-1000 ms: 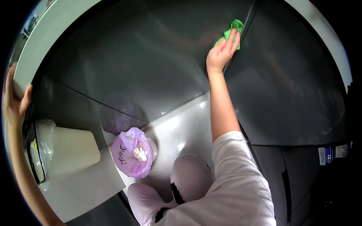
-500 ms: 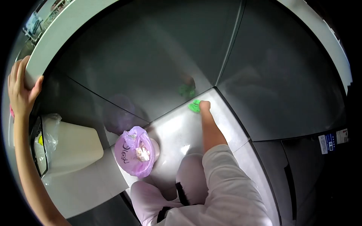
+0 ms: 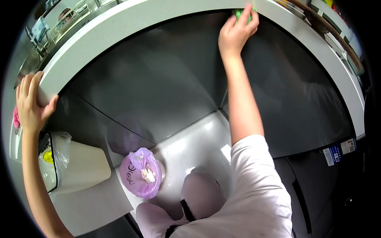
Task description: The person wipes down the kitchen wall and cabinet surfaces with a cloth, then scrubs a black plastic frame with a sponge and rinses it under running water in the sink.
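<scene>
At one o'clock the right hand [image 3: 237, 35] has its fingers clamped on the green cloth [image 3: 239, 14] (likely light, soft, best held bunched), while at nine the left hand [image 3: 31, 101] grips the countertop edge [image 3: 131, 20].

The right hand [image 3: 239, 35] mostly hides the green cloth [image 3: 239, 14], top centre. Lower right, the blue label [image 3: 335, 153] is illegibly small.

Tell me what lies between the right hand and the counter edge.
Head view: a green cloth, partly hidden, lies between the right hand and the counter edge.
</scene>
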Action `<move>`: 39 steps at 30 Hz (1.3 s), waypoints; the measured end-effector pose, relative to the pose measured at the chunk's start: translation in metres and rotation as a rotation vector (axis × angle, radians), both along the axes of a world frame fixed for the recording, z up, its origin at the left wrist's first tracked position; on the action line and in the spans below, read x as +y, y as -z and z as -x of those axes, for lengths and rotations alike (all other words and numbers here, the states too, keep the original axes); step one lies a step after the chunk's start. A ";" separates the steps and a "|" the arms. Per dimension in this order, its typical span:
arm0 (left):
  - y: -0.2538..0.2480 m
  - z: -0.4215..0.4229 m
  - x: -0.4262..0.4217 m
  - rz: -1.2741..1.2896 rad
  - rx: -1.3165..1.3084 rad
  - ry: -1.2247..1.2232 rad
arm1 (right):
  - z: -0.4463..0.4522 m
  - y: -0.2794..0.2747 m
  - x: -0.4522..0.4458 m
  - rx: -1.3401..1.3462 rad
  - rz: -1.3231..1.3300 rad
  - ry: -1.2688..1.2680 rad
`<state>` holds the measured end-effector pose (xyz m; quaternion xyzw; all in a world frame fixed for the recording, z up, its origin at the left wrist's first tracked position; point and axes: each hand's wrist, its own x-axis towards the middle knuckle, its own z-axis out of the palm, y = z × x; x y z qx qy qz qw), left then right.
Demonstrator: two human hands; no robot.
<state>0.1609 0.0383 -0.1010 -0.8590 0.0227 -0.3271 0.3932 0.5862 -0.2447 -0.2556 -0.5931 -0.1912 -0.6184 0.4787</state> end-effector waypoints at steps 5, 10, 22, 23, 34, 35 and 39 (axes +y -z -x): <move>0.000 0.000 -0.002 0.005 0.005 -0.005 | -0.006 0.089 0.011 0.232 -0.095 0.030; 0.000 0.003 -0.001 -0.017 0.009 -0.043 | 0.010 0.190 0.014 0.401 -0.153 0.026; -0.003 0.006 0.009 0.055 0.033 -0.059 | 0.058 0.537 0.026 1.757 -0.009 -0.139; -0.002 0.006 0.009 0.050 0.026 -0.050 | 0.074 0.562 0.026 1.893 0.044 -0.229; 0.001 -0.004 -0.010 0.007 -0.004 -0.001 | 0.088 0.126 0.018 0.346 -0.389 -0.404; 0.001 -0.003 -0.010 0.013 -0.006 -0.004 | 0.080 0.090 0.020 0.267 -0.315 -0.366; 0.002 0.000 -0.003 0.030 -0.011 -0.030 | 0.052 0.018 0.035 0.160 -0.084 -0.066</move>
